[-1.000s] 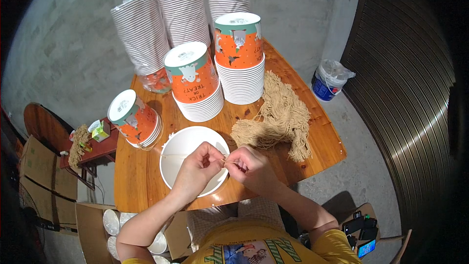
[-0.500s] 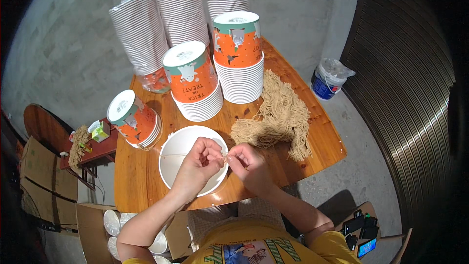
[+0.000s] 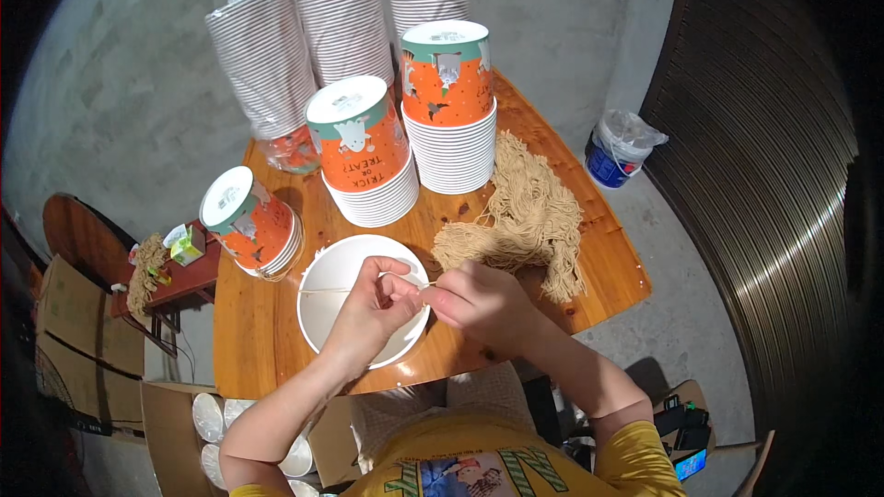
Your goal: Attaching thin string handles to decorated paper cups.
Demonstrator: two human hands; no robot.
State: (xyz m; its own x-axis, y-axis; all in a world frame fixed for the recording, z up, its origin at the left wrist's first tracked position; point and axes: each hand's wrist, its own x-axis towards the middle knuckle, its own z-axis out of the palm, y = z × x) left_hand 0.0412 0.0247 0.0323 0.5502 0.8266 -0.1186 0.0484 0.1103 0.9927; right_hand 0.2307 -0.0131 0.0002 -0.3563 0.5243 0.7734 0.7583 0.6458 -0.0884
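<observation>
The white paper bucket point(image 3: 324, 317) sits open end up, its mouth facing the wearer and its long axis close to upright. A tan cord point(image 3: 324, 291) lies across the mouth, its visible stretch pointing left to right, from the left rim toward the grip, where it passes out of sight behind the left hand point(image 3: 368, 317).

There is one bucket at the grip: it lies directly below the left hand and reaches out to the left of it, while the right hand point(image 3: 488, 308) is over its right rim and beyond. Both hands are closed in fingertip pinches, nearly meeting, with a short bit of the cord showing between them; curled fingers hide how it runs inside each pinch.

Three nested stacks of orange printed buckets stand bottom up: a short stack point(image 3: 261, 225) left of the grip, a middle stack point(image 3: 364, 152) straight beyond it, and a taller stack point(image 3: 448, 110) beyond and slightly right. Behind these rise three tall plastic-wrapped stacks point(image 3: 343, 23), farthest from the grip. One loose tan skein point(image 3: 534, 221) is on the wooden table point(image 3: 599, 281), beyond and right of the right hand. One pail point(image 3: 612, 166) stands on the floor farther right.
</observation>
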